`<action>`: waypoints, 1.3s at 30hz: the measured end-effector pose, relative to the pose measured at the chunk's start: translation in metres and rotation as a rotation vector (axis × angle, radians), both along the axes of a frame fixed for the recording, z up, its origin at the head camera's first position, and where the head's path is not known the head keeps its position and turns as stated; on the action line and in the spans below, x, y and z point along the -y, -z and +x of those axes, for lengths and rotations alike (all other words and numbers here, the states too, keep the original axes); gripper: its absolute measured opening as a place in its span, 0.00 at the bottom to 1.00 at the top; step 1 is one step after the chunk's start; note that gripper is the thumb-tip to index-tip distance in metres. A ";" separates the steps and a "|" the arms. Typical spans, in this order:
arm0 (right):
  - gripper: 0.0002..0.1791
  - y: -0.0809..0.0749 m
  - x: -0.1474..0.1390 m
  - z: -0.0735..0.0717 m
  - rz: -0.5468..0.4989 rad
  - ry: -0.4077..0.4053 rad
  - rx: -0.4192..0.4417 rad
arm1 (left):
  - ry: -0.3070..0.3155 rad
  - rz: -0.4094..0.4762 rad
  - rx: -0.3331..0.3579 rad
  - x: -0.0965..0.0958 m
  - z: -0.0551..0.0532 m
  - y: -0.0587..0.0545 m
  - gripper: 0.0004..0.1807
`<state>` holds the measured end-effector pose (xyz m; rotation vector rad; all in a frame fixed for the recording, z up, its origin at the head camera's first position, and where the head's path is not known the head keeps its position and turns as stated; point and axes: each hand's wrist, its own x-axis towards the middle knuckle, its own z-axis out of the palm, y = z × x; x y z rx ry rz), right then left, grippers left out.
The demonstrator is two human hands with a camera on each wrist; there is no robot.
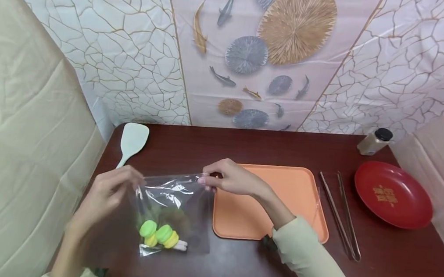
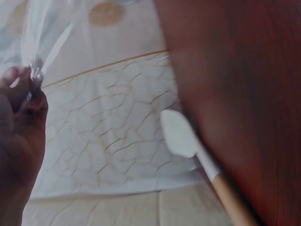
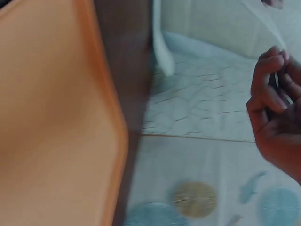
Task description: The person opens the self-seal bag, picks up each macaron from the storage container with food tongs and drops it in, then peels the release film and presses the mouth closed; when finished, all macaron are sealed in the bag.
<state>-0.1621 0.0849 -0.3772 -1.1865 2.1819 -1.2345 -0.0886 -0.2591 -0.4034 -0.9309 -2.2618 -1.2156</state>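
Note:
A clear plastic bag point(image 1: 193, 237) hangs between both hands above the table, held by its top edge. Inside, at the bottom, lie green and yellow macaron-like pieces point(image 1: 164, 233) and short whitish sticks point(image 1: 182, 245). My left hand point(image 1: 112, 190) pinches the bag's upper left corner; the left wrist view shows the film bunched between thumb and fingers point(image 2: 35, 101). At the upper right corner, my right hand point(image 1: 230, 176) pinches the edge between thumb and curled fingers, also seen in the right wrist view point(image 3: 277, 101).
An orange tray point(image 1: 246, 224) lies under my right forearm. Metal tongs point(image 1: 343, 219), a red oval plate point(image 1: 393, 195) and a black-lidded jar point(image 1: 375, 141) stand to the right. A white spatula point(image 1: 134, 139) with a wooden handle point(image 2: 230, 200) lies at the back left.

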 end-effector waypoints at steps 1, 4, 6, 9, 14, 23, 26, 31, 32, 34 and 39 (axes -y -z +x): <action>0.17 0.006 0.001 -0.005 0.017 0.037 0.033 | -0.016 -0.056 -0.022 -0.001 -0.007 0.004 0.28; 0.18 0.020 0.003 -0.019 0.060 0.157 0.066 | -0.053 -0.168 -0.018 -0.006 -0.029 0.012 0.30; 0.18 0.029 0.005 -0.029 0.075 0.240 0.032 | -0.098 -0.228 0.005 -0.010 -0.044 0.016 0.27; 0.18 0.042 0.008 -0.045 0.094 0.376 -0.027 | -0.148 -0.305 0.097 -0.018 -0.066 0.021 0.20; 0.12 0.082 0.017 -0.070 0.090 0.549 0.050 | -0.165 -0.380 0.203 -0.023 -0.091 0.046 0.12; 0.19 0.086 0.028 -0.062 0.092 0.685 0.295 | -0.150 -0.580 0.472 -0.007 -0.120 0.117 0.32; 0.34 0.078 0.025 -0.058 0.153 0.643 0.269 | -0.167 -0.656 0.650 -0.017 -0.107 0.093 0.38; 0.31 0.057 0.006 -0.037 0.152 0.520 0.112 | -0.209 -0.606 0.704 -0.024 -0.088 0.082 0.42; 0.27 0.052 -0.001 -0.030 0.135 0.500 0.073 | -0.223 -0.590 0.684 -0.025 -0.084 0.081 0.42; 0.19 0.042 -0.016 -0.016 0.080 0.461 0.005 | -0.262 -0.590 0.616 -0.029 -0.075 0.074 0.39; 0.16 0.017 -0.063 0.024 0.015 0.495 -0.168 | -0.391 -0.588 0.366 -0.044 -0.041 0.051 0.29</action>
